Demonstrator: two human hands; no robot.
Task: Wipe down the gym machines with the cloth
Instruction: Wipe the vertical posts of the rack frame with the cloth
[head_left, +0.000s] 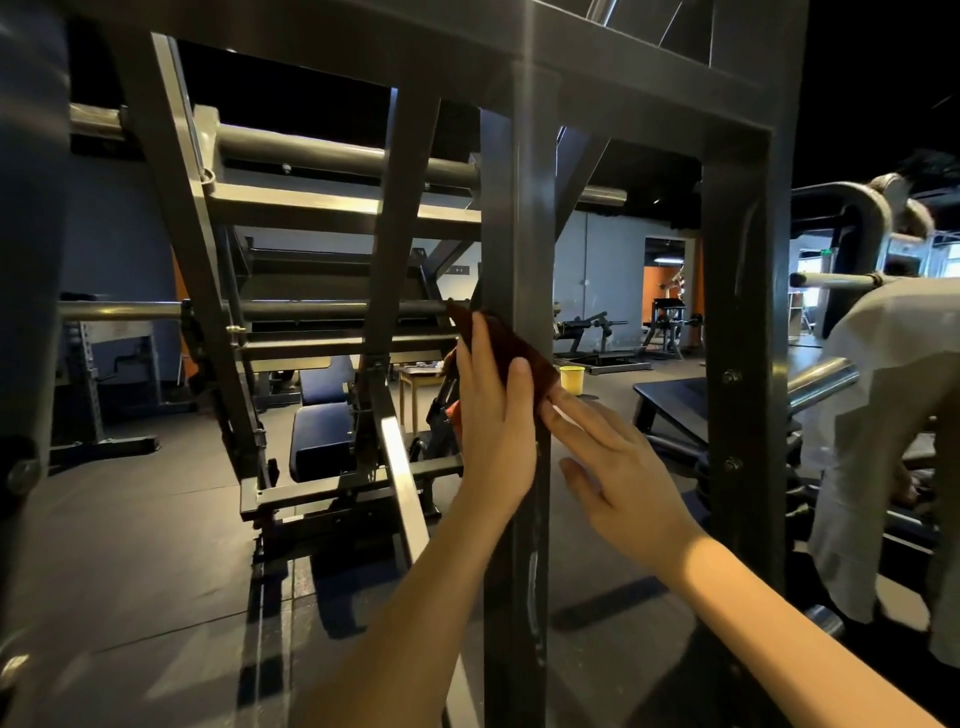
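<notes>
A dark reddish-brown cloth (511, 345) lies against the grey vertical post (519, 208) of a gym machine frame in the middle of the view. My left hand (493, 426) presses the cloth flat onto the post with straight fingers. My right hand (618, 467) is just right of the post, fingers straight, its fingertips touching the cloth's lower corner. Part of the cloth is hidden under my left hand.
A second grey upright (743, 312) stands to the right. A person in a white shirt (883, 415) bends over a machine at the far right. A leg-press machine with a dark blue seat (322, 431) sits behind the frame. A yellow bucket (571, 379) stands on the dark floor.
</notes>
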